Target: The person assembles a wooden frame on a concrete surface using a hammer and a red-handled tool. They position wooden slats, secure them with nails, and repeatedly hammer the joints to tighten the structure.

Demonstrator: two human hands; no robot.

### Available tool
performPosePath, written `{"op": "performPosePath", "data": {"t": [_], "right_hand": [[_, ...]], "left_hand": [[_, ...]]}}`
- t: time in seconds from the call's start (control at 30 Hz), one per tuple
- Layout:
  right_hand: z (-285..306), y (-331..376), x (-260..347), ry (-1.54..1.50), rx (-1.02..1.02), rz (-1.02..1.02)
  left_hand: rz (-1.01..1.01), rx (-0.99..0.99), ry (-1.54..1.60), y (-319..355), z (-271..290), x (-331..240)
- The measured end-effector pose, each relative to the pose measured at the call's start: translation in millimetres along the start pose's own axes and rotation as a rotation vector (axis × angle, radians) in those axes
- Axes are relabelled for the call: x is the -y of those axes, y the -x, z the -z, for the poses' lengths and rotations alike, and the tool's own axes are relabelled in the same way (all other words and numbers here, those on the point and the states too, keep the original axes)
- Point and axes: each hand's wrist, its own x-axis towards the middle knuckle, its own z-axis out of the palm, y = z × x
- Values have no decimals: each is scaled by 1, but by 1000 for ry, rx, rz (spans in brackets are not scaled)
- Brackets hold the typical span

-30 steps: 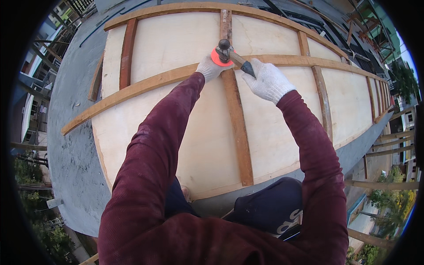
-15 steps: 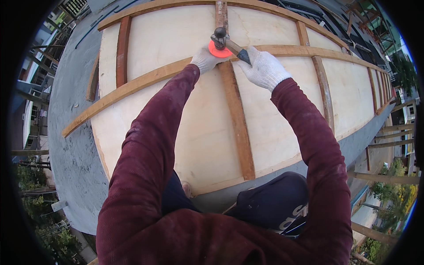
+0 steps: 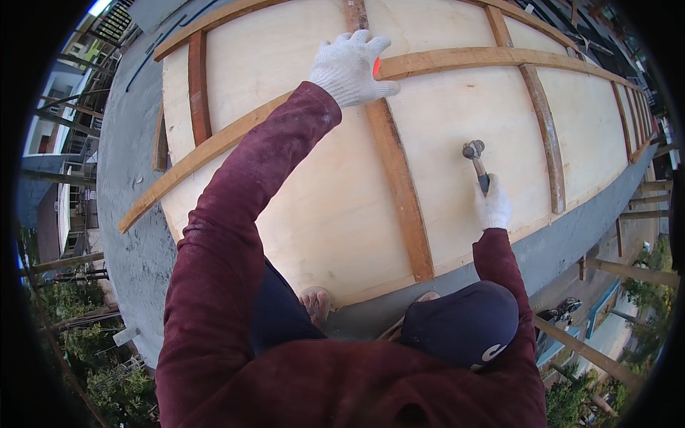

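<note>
My left hand (image 3: 351,70), in a white knit glove, is over the crossing of two wooden battens with its fingers spread. Beside its thumb shows a small bright orange-red patch (image 3: 376,68), mostly hidden by the hand; I cannot make out what it is. In my right hand (image 3: 494,205), also gloved, is a hammer (image 3: 473,151), gripped by its dark handle end with the metal head pointing away from me. It is over the pale plywood panel (image 3: 457,192), right of the middle cross batten (image 3: 401,192).
A long batten (image 3: 207,151) runs crosswise over the panel, its left end sticking out past the edge. Several short battens such as this one (image 3: 544,135) join it. Grey concrete (image 3: 135,235) surrounds the panel. My feet (image 3: 315,303) are at its near edge; poles (image 3: 592,357) stand right.
My right hand has drawn the hammer back toward me and to the right, away from my left hand. The left fingers have spread out, and the orange-red disc is now mostly covered.
</note>
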Motion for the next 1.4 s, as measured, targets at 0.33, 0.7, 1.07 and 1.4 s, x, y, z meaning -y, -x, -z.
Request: {"op": "performPosePath", "data": {"t": [0.33,0.7,1.07,1.4], "right_hand": [[-16,159,54,-165,524,-38],[-58,195,51,-182,387,-83],[-49,182,25,-286,455,2],[30,102,-30,-189,346,267]], "left_hand": [[23,-87,-12,-12,-41,37],[16,-184,69,-20,-53,48],[-28,-270,318,-17,-49,55],[259,-260,393,-16,-56,66]]}}
